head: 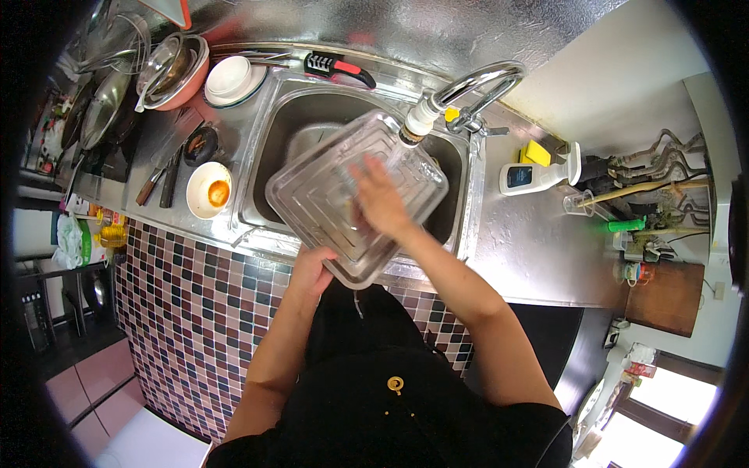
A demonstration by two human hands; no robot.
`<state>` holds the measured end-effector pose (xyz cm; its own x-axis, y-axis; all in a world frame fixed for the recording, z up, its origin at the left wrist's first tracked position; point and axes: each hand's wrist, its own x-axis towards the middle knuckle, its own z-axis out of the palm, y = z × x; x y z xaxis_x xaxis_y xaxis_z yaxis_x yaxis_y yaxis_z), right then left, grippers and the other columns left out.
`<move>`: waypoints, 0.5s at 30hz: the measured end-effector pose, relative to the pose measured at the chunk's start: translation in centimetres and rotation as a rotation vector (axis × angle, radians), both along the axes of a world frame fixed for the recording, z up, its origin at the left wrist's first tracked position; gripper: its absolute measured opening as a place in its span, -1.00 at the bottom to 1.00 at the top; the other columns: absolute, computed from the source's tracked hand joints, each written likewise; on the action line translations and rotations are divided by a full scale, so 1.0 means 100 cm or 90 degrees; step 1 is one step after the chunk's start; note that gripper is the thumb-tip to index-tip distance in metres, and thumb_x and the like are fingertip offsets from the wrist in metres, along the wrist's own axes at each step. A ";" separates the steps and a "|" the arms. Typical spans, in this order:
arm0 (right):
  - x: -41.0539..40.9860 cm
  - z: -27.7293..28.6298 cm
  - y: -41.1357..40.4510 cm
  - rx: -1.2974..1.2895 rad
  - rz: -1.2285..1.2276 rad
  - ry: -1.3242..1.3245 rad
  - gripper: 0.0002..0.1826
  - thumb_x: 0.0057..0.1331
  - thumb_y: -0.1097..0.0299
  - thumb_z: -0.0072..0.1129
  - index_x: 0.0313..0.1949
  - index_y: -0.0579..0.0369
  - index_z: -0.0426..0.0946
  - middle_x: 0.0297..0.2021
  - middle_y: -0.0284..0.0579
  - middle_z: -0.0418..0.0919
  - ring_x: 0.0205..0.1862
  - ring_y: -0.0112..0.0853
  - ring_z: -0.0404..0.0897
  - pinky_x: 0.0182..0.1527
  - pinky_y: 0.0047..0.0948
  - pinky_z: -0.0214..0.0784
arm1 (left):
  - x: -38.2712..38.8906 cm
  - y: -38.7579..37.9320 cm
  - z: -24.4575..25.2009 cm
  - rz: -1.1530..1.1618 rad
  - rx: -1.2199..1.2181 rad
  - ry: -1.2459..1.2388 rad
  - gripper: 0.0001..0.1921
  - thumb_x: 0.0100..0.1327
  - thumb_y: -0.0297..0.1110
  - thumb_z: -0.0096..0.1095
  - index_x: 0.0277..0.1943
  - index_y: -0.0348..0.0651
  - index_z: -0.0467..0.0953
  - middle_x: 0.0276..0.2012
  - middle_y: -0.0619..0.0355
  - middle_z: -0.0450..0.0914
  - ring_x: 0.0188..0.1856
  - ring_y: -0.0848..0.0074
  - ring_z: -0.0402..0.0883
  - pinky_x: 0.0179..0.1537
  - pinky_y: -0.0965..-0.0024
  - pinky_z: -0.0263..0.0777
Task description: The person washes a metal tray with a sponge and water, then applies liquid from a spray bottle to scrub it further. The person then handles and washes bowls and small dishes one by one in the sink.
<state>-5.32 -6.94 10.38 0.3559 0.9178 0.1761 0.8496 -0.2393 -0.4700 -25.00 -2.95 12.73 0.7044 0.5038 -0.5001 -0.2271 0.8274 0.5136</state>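
A clear plastic lid (304, 199), rectangular with stepped ridges, is tilted over the stainless steel sink (287, 117). My left hand (313, 270) grips its near left edge, the thumb lying on top. My right hand (380, 202) rests on or just over the lid's middle, fingers extended and somewhat blurred; contact is hard to tell. Water runs from the white nozzle (419, 120) of the chrome faucet (491, 76) onto the lid beside my right fingers. Most of the basin's right side is hidden beneath the lid.
On the left counter are a stained white bowl (205, 199), a cleaver (181, 137), a small black dish (200, 146), stacked white bowls (229, 77) and a pink basin (190, 88). A knife sharpener (339, 68) lies behind the sink. Rightward are a white spray bottle (538, 174) and yellow sponge (535, 153).
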 end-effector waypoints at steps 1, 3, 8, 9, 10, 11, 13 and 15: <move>-0.025 0.007 -0.004 0.022 0.032 0.075 -0.43 0.28 0.47 -0.04 0.30 -0.07 0.22 0.35 0.03 0.09 0.36 0.05 0.08 0.35 -0.17 0.02 | -0.001 0.006 -0.002 0.000 0.003 -0.010 -0.38 -0.13 -0.72 -0.01 0.14 -0.37 0.30 -0.06 -0.01 0.49 -0.02 0.23 0.53 0.04 0.23 0.45; -0.060 0.035 -0.018 0.051 0.082 0.179 -0.43 0.23 0.52 0.04 0.26 -0.07 0.29 0.33 -0.03 0.13 0.35 0.02 0.11 0.34 -0.20 0.04 | -0.006 0.016 -0.006 0.054 -0.011 0.006 -0.35 -0.16 -0.71 -0.06 0.15 -0.38 0.29 -0.04 -0.03 0.49 -0.01 0.20 0.52 0.03 0.24 0.47; -0.060 0.041 -0.041 0.038 0.090 0.163 -0.55 0.19 0.50 0.13 0.10 -0.06 0.47 0.22 -0.09 0.30 0.26 -0.10 0.29 0.26 -0.26 0.21 | -0.008 0.030 -0.002 0.119 -0.006 -0.040 -0.33 -0.20 -0.71 -0.08 0.15 -0.36 0.30 -0.03 -0.04 0.49 0.02 0.18 0.51 0.07 0.22 0.45; -0.047 0.040 -0.042 0.053 0.052 0.136 -0.57 0.19 0.49 0.15 0.08 -0.05 0.49 0.18 -0.10 0.34 0.23 -0.11 0.33 0.23 -0.26 0.25 | -0.009 0.030 -0.002 0.129 -0.007 -0.044 -0.33 -0.19 -0.72 -0.08 0.15 -0.35 0.30 -0.03 -0.04 0.48 0.02 0.18 0.51 0.08 0.21 0.45; -0.030 0.038 -0.040 0.068 0.016 0.112 -0.59 0.18 0.47 0.16 0.06 -0.04 0.50 0.15 -0.10 0.38 0.19 -0.12 0.37 0.19 -0.27 0.29 | -0.011 0.029 -0.001 0.130 -0.008 -0.049 -0.33 -0.19 -0.72 -0.08 0.15 -0.36 0.30 -0.03 -0.04 0.48 0.03 0.18 0.51 0.08 0.21 0.44; -0.013 0.033 -0.038 0.068 -0.020 0.109 -0.60 0.19 0.47 0.15 0.05 -0.04 0.51 0.14 -0.09 0.38 0.18 -0.11 0.37 0.19 -0.26 0.29 | -0.012 0.029 0.001 0.130 -0.007 -0.054 -0.34 -0.19 -0.72 -0.07 0.15 -0.36 0.30 -0.03 -0.04 0.49 0.03 0.18 0.51 0.09 0.21 0.44; 0.027 0.010 -0.036 0.074 -0.096 0.001 -0.65 0.19 0.46 0.15 0.00 0.00 0.53 0.10 -0.04 0.41 0.16 -0.07 0.37 0.17 -0.25 0.29 | -0.010 0.028 0.007 0.121 -0.015 -0.061 -0.34 -0.18 -0.72 -0.07 0.14 -0.38 0.30 -0.03 -0.04 0.49 0.03 0.18 0.51 0.09 0.21 0.44; 0.055 0.000 -0.033 0.078 -0.187 -0.124 -0.71 0.18 0.43 0.14 -0.07 0.13 0.54 0.03 0.02 0.44 0.11 -0.07 0.39 0.15 -0.24 0.27 | -0.012 0.026 0.012 0.116 -0.024 -0.060 -0.35 -0.18 -0.72 -0.06 0.13 -0.39 0.30 -0.03 -0.04 0.49 0.03 0.19 0.51 0.08 0.21 0.44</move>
<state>0.14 -10.19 10.38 0.5502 0.7489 0.3694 0.8294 -0.4386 -0.3461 -26.20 -0.30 13.94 0.6475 0.6097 -0.4571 -0.4210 0.7862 0.4523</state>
